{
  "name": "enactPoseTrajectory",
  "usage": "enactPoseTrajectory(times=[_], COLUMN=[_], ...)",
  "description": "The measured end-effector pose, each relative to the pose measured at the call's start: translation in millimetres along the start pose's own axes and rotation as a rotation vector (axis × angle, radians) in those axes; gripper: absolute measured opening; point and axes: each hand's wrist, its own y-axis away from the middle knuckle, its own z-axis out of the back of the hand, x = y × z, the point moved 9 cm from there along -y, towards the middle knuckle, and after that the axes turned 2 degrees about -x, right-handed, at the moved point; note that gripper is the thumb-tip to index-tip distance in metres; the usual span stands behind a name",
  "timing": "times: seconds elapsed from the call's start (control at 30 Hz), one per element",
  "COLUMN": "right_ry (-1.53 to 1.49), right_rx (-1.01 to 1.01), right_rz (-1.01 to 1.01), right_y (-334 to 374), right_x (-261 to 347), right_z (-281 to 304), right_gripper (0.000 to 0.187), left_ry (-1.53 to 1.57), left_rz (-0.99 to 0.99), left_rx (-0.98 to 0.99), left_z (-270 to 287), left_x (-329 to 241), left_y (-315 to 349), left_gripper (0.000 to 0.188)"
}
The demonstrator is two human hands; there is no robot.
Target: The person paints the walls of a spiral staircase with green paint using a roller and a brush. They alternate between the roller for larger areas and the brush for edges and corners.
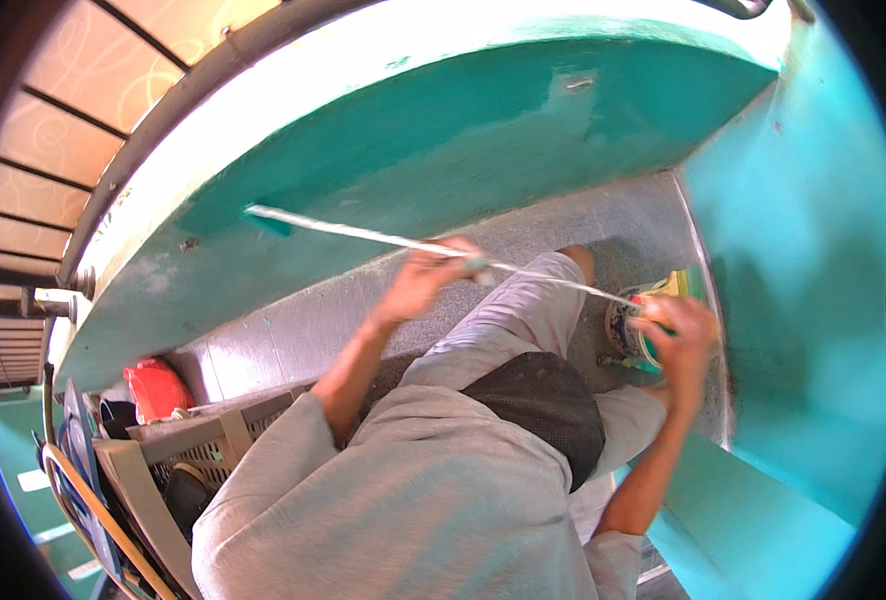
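Observation:
A long, thin white strip [348, 230], cord-like or rod-like, stretches across in front of me; I cannot tell which it is. Its thicker end lies against the green wall, by a darker green patch. My left hand [428, 275] is closed around its middle, with a bit of green at the fingertips. Toward the right the strip thins and runs to my right hand [678, 325], whose fingers are closed on that end. Partly behind the right hand stands a pail [618, 325] with patterned sides and some yellow and green about its rim.
A curved green wall [413, 150] with a white top runs ahead, meeting a turquoise wall [803, 260] at right. At left are a metal railing [153, 125], a red object [156, 389] and a beige slatted crate or chair [243, 430]. Grey tiled floor [283, 330] lies below.

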Motion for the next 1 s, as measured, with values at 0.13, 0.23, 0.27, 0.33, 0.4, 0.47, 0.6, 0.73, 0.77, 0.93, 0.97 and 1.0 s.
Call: enactPoseTrajectory(times=[0.13, 0.23, 0.27, 0.33, 0.4, 0.47, 0.6, 0.73, 0.77, 0.93, 0.97, 1.0], right_ry=[-0.052, -0.054, -0.028, 0.026, 0.024, 0.036, 0.064, -0.073, -0.062, -0.027, -0.024, -0.044], right_rx=[-0.006, -0.041, -0.067, -0.053, 0.019, -0.104, -0.164, -0.24, -0.234, -0.103, -0.056, -0.066], right_rz=[0.099, 0.121, 0.121, 0.05, -0.078, -0.008, -0.32, -0.505, -0.494, -0.22, -0.179, -0.13], right_y=[-7.2, -11.1, -10.5, -4.0, 4.3, 17.7, 62.4, 89.4, 88.9, 56.9, 44.5, 33.9], right_x=[57.1, 56.3, 47.6, 12.0, -23.9, -50.9, -137.0, -152.3, -148.1, -109.2, -87.1, -66.4], right_z=[-61.0, -53.2, -42.5, -21.0, 8.3, 51.2, 117.6, 139.1, 138.9, 73.5, 54.7, 39.1], right_gripper=[0.042, 0.042, 0.042, 0.04, 0.04, 0.031, 0.033, 0.033, 0.033, 0.033, 0.035, 0.035], left_ry=[0.017, 0.116, 0.105, 0.116, 0.127, 0.154, 0.395, 0.3, 0.325, 0.138, 0.094, 0.035], left_rz=[0.138, 0.054, 0.032, -0.027, -0.091, -0.095, -0.023, 0.025, 0.06, 0.024, 0.087, 0.055], left_rx=[-0.141, -0.168, -0.132, -0.029, 0.077, 0.195, 0.353, 0.422, 0.443, 0.244, 0.193, 0.142], left_z=[93.6, 89.5, 75.4, 32.4, -17.9, -73.5, -180.6, -226.0, -229.2, -130.4, -102.8, -71.5], left_x=[1.0, -1.5, -2.5, 0.3, 1.1, 14.8, 28.4, 34.6, 35.9, 27.6, 25.3, 20.5], left_y=[58.4, 56.2, 46.4, 15.7, -15.7, -55.0, -118.6, -139.2, -138.1, -80.6, -63.0, -46.6], left_gripper=[0.019, 0.018, 0.018, 0.017, 0.018, 0.019, 0.014, 0.015, 0.016, 0.015, 0.017, 0.017])
